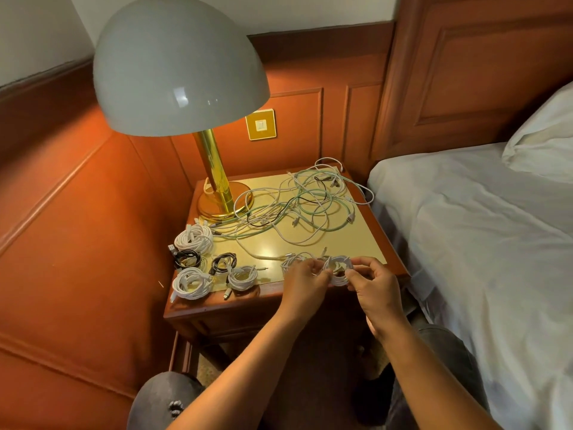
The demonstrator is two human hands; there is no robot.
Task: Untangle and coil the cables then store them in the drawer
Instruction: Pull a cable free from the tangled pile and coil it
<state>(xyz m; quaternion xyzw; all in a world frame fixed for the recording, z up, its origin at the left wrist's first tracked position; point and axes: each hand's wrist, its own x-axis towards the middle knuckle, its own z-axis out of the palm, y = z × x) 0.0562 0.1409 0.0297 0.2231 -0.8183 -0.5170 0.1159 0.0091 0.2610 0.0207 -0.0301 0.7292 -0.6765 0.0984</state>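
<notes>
White coiled cable (338,270) is pinched between our left hand (305,282) and right hand (376,288); our fingers hide its ends.

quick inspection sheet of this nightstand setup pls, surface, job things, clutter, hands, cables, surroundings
surface: nightstand top, glossy yellow.
job's things: five finished coils at front left, three white, two black; drawer shut.
clutter: brass lamp.
grippers: left hand and right hand both pinch a white coil at the front edge.
cables: loose tangle, white, green, black, at the back.
surroundings: bed, wall switch.
</notes>
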